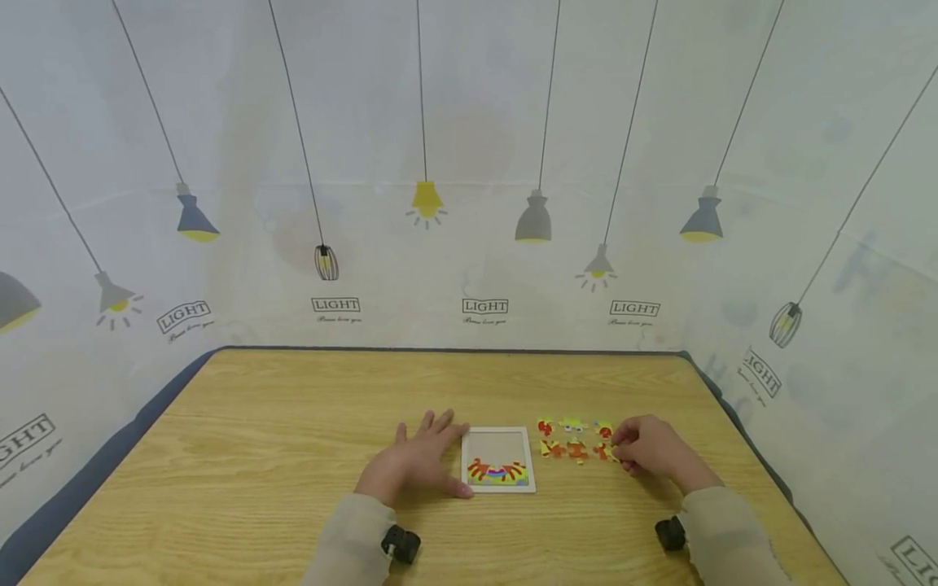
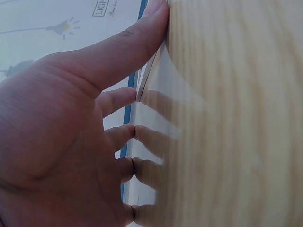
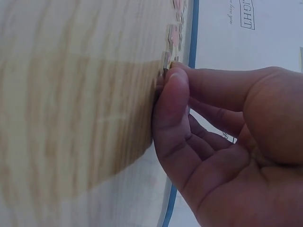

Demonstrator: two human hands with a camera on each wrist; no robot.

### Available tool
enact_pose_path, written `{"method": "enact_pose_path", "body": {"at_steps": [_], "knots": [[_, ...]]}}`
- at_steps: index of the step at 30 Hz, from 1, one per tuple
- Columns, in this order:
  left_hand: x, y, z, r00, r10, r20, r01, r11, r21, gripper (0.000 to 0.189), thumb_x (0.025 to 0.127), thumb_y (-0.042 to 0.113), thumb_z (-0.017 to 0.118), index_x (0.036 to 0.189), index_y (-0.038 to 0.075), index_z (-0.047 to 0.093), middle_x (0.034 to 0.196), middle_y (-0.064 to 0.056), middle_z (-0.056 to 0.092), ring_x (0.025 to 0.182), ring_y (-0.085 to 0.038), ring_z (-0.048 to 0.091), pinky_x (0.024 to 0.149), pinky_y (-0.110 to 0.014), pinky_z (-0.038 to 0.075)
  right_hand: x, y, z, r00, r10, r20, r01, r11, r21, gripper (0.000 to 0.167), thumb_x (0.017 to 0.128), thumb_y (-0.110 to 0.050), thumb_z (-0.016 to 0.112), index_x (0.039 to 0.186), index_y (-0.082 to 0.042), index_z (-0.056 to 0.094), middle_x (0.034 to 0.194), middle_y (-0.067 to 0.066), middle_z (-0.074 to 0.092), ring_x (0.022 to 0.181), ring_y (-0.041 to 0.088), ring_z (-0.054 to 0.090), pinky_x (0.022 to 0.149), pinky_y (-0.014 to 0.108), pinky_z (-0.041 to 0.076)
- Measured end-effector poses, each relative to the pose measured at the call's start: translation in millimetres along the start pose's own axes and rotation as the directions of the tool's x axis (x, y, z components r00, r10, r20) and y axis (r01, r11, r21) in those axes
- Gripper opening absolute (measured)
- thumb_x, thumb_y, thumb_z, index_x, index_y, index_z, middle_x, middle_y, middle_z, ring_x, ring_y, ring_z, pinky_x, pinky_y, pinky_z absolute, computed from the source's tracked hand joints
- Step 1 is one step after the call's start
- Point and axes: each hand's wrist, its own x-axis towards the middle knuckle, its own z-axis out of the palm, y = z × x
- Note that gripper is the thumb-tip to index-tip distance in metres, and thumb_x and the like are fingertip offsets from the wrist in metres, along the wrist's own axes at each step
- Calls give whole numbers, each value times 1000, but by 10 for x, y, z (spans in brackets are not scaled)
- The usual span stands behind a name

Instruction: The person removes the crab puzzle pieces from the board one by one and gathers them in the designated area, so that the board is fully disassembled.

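A white square puzzle tray [image 1: 506, 489] lies on the table, with colourful pieces [image 1: 498, 474] filling its lower part and bare backing above. My left hand [image 1: 414, 462] rests at the tray's left side, fingers spread and thumb near the bottom left corner; the left wrist view shows its fingertips down on the tabletop. Right of the tray, several loose puzzle pieces [image 1: 577, 450] lie in two rows. At the right end of the lower row, my right hand [image 1: 652, 448] pinches the edge of a red and yellow puzzle piece [image 1: 604, 452] between thumb and index finger.
The wooden table [image 1: 293, 415] spreads around both hands. A pale cloth [image 1: 381, 277] printed with lamps stands behind and at the sides, with a dark blue border [image 1: 454, 350] along the table's far edge. Each wrist wears a small black device [image 1: 401, 544].
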Motion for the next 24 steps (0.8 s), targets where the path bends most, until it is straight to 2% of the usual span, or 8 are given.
{"method": "enact_pose_path", "body": {"at_steps": [17, 20, 24], "knots": [[-2, 10, 16, 1000, -2, -4, 2, 1000, 14, 105, 80, 53, 90, 166, 23, 38, 181, -11, 14, 168, -41, 2, 128, -77, -5, 10, 3, 5, 1000, -12, 2, 12, 1000, -27, 7, 101, -2, 66, 105, 0, 70, 82, 9, 67, 66, 19, 62, 60, 33, 58], [-8, 10, 10, 1000, -3, -1, 3, 1000, 14, 105, 81, 53, 89, 167, 23, 37, 181, -11, 14, 168, -41, 2, 129, -76, -5, -9, -89, -19, 999, -45, -15, 44, 996, -71, 9, 102, -3, 63, 105, -1, 71, 78, 9, 66, 61, 19, 59, 58, 33, 53], [-11, 9, 2, 1000, -7, -1, 7, 1000, 13, 105, 81, 54, 89, 167, 24, 37, 181, -10, 13, 169, -40, 1, 129, -75, -5, -36, -360, -27, 993, -115, -26, 111, 987, -112, 11, 104, -8, 64, 109, -1, 71, 86, 13, 68, 63, 22, 61, 58, 35, 52]]}}
